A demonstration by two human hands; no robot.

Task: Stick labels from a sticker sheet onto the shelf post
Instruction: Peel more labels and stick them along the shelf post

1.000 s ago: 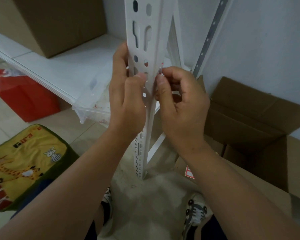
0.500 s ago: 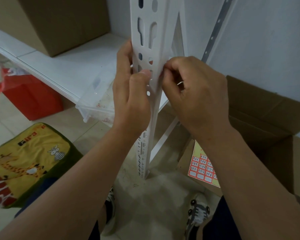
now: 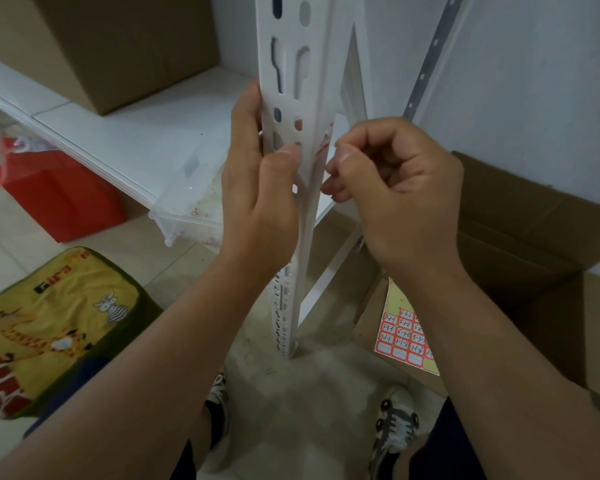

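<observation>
Now my left hand (image 3: pixel 257 188) grips the shelf post (image 3: pixel 302 81); right hand (image 3: pixel 388 188), fingers curled, holds nothing I can see. Best rub the label (image 3: pixel 323 143) flat on the edge.

left hand (image 3: pixel 257 199) clasping, thumb pressed flat; right hand (image 3: pixel 395 188) curled (fingertips pinched).

quick count of what's here: two hands, the left hand (image 3: pixel 257 188) and the right hand (image 3: pixel 395 195). one white shelf post (image 3: pixel 293 74) with one label (image 3: pixel 324 142) on its edge. one sticker sheet (image 3: pixel 404 336). two cardboard boxes, a closed one (image 3: pixel 101 46) on the shelf and an open one (image 3: pixel 534 244) on the floor. one clear plastic tub (image 3: pixel 187 209), one red bag (image 3: pixel 56 192), one yellow cushion (image 3: pixel 56 323) with cartoon animals. two sneakers, left one (image 3: pixel 219 393) and right one (image 3: pixel 395 424).
</observation>
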